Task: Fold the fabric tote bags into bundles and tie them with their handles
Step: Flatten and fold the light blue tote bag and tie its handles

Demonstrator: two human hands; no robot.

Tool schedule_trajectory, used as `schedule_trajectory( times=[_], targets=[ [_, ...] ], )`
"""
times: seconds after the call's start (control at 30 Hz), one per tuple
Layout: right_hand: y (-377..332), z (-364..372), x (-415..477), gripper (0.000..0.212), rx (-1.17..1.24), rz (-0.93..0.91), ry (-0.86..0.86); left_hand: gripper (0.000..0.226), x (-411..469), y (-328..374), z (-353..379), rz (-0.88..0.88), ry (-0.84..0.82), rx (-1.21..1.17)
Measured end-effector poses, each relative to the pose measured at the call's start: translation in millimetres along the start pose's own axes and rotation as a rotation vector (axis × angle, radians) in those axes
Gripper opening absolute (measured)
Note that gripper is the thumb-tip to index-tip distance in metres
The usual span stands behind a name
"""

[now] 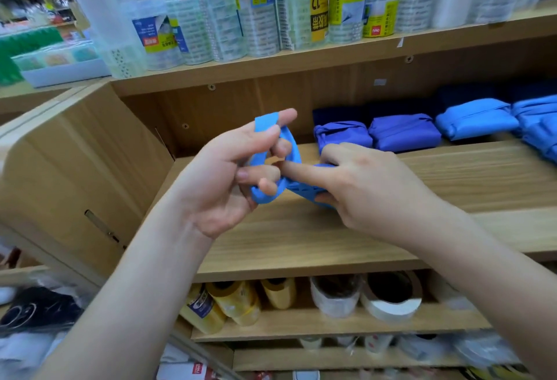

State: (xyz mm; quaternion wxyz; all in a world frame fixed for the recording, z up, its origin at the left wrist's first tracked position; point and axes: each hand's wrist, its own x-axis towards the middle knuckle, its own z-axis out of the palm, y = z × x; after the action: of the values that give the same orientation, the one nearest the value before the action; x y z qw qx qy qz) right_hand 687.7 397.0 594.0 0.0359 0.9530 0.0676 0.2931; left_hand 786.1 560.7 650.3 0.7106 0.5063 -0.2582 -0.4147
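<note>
Shop shelving of pale wood, rolls of tape [388, 295] on the low tier nearest. Above the middle shelf [331, 244], toward its left end, left hand [217, 186] and right hand [358, 189] on one blue tote bag [298, 192]. Hooked through the handle loop [265, 121], left fingers [281, 116] curled, strap pinched over the forefinger. Wrapped round the bunched bundle, right fingers [304, 173], forefinger stretched toward the left palm. Along the shelf's back edge, a row of tied bundles [404, 133], purple to light blue. Higher up, wrapped tape stacks [259, 11].
</note>
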Motion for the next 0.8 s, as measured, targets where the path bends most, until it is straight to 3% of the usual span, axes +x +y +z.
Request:
schedule_trajectory(
  times=[0.1,0.23,0.33,0.53,0.8],
  targets=[
    [4.0,1.7,-0.7,0.069,0.050,-0.009,0.032,0.049,-3.2,6.7,7.7,0.033,0.013,0.168],
    [11.8,1.6,-10.7,0.051,0.268,0.028,0.126,0.018,-1.4,10.1,3.2,0.095,0.163,-0.091],
    [13.1,0.8,-18.4,0.046,0.403,0.053,0.204,0.016,7.1,-6.9,-4.6,0.038,0.296,-0.194],
    [6.2,-11.6,-21.2,0.039,0.760,0.193,0.297,0.013,20.9,-51.2,-5.3,-0.052,0.448,0.246],
    [7.4,-13.0,-19.9,0.031,1.255,0.603,0.426,0.048,17.0,-62.3,2.5,0.381,0.149,0.364]
  ],
)
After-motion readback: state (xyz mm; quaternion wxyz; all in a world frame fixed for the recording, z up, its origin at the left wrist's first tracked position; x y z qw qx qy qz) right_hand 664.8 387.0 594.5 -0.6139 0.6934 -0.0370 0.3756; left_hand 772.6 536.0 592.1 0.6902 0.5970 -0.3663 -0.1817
